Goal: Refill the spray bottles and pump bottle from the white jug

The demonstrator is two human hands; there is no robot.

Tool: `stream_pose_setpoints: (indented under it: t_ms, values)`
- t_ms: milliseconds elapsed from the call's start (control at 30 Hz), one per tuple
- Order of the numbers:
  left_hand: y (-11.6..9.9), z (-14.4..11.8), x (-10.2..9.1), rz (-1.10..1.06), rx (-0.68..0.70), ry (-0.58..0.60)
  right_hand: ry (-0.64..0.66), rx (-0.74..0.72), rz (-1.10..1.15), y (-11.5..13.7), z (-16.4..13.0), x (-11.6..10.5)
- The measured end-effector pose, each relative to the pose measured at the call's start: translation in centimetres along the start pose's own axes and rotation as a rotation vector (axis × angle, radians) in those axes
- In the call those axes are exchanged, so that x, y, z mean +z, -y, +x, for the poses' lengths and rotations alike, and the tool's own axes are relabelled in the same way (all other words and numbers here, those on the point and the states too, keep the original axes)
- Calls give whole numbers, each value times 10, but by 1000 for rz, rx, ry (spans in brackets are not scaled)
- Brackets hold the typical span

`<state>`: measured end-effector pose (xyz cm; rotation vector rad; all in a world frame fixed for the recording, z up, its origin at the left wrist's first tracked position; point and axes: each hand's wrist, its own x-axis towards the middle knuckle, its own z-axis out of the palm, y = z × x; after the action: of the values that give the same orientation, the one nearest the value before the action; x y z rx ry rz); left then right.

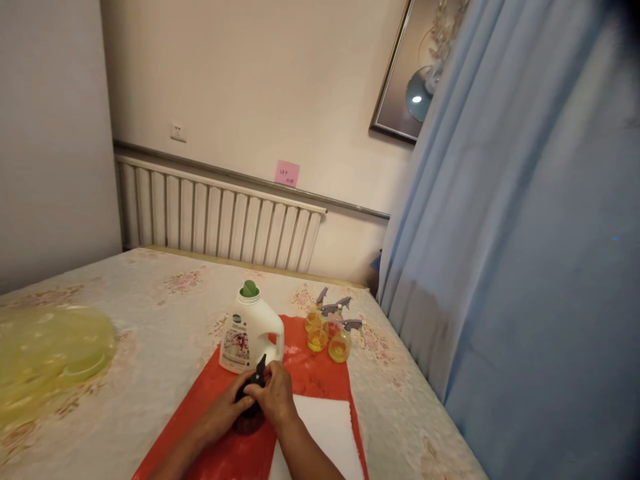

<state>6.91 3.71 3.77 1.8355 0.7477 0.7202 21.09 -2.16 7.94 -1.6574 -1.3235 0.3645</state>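
Note:
A small dark bottle (249, 424) with a black, pointed spray or pump top stands on a red sheet (311, 373). My left hand (239, 399) is wrapped round its upper body from the left. From the right, the fingers of my right hand (277, 395) are closed on the black top, partly hiding it. Just beyond my hands stands a big white jug (257, 327) with a handle, a printed label and something green in its mouth. Several clear spray bottles (339, 347) with grey triggers and yellow liquid stand at the right rear of the sheet.
A white sheet (323, 433) lies on the red one, beside my right forearm. The bed or table has a flowered cover (165, 320). To the left is a translucent yellow plastic object (50, 353). A radiator (220, 217) runs behind; a blue curtain (505, 220) hangs at right.

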Motion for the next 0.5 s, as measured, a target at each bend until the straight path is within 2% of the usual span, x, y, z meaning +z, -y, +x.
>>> stream_pose_setpoints:
  t_ms: [233, 500]
  values:
    - [2, 1, 1, 6, -4, -16, 105, -96, 21, -2, -1, -10]
    - [-3, -2, 3, -30, 29, -36, 10, -40, -13, 0, -2, -1]
